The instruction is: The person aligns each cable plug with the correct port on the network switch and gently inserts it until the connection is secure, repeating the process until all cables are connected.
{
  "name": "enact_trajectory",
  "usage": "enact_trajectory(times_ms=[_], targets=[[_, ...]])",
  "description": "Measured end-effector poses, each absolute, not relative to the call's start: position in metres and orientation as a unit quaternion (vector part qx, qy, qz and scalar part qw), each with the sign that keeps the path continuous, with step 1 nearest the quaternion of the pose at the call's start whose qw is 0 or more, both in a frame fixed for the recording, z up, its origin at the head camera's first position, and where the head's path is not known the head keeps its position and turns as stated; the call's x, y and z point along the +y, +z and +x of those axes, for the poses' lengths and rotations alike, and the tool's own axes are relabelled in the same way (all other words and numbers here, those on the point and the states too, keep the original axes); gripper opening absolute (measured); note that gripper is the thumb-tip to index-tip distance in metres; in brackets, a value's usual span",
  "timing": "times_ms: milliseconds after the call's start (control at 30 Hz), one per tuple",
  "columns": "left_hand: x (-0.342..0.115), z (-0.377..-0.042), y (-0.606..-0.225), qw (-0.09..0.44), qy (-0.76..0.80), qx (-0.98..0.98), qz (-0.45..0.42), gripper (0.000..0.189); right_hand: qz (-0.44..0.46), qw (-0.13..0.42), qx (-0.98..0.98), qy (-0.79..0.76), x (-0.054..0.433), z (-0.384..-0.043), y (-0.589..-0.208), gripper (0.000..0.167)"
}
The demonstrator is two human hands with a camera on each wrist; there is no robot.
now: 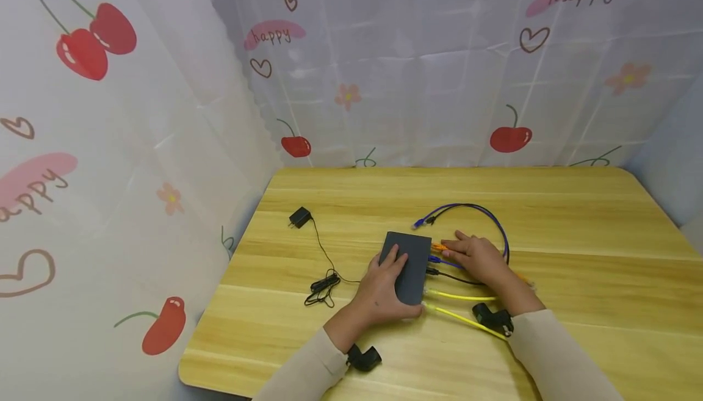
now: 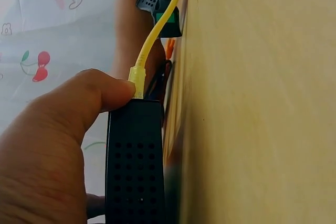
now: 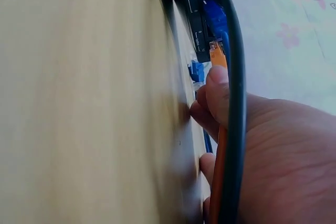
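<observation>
A flat black network switch (image 1: 413,267) lies on the table, several cables running from its right side. My left hand (image 1: 379,288) holds the switch, fingers over its top and thumb at the near corner, beside a yellow cable's plug (image 2: 137,81). My right hand (image 1: 481,259) pinches an orange network cable by its plug (image 3: 217,56) at the farthest port; whether it is fully in cannot be told. Blue (image 1: 435,259) and black (image 1: 432,271) cable plugs sit in neighbouring ports. Two yellow cables (image 1: 461,296) enter nearer to me.
A black power adapter (image 1: 300,217) lies at the left, its thin cord bundled (image 1: 323,285) and leading toward the switch. The blue and black cables loop behind my right hand, with a loose blue plug (image 1: 418,223) beyond the switch. Patterned curtains (image 1: 417,83) stand behind the table (image 1: 604,267).
</observation>
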State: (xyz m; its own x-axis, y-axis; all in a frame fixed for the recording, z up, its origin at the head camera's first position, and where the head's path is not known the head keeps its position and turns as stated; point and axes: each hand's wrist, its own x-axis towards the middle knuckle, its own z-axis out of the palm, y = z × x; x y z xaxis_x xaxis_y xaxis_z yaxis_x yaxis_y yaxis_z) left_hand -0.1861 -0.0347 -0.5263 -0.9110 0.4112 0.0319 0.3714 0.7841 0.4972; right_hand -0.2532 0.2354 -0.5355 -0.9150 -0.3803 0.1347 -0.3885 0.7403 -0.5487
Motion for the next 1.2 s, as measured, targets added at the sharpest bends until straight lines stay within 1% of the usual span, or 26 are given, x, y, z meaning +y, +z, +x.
enact_trajectory(times_ms=[200,367,633,900,1200], targets=[[-0.033,-0.186,-0.527,0.034,0.252,0.942,0.219,0.103,0.217,0.025,-0.924,0.313,0.237,-0.253,-0.536,0.038],[-0.030,-0.186,-0.526,0.034,0.245,0.943,0.224,0.097,0.227,0.029,-0.920,0.319,0.239,-0.252,-0.535,0.036],[-0.029,-0.184,-0.526,0.037,0.226,0.947,0.225,0.093,0.248,0.040,-0.924,0.289,0.234,-0.249,-0.536,0.035],[-0.020,-0.187,-0.526,0.030,0.224,0.954,0.197,0.094,0.225,0.043,-0.950,0.212,0.227,-0.252,-0.525,0.038],[-0.011,-0.189,-0.529,0.020,0.192,0.963,0.187,0.096,0.200,0.045,-0.956,0.212,0.224,-0.236,-0.509,0.041]])
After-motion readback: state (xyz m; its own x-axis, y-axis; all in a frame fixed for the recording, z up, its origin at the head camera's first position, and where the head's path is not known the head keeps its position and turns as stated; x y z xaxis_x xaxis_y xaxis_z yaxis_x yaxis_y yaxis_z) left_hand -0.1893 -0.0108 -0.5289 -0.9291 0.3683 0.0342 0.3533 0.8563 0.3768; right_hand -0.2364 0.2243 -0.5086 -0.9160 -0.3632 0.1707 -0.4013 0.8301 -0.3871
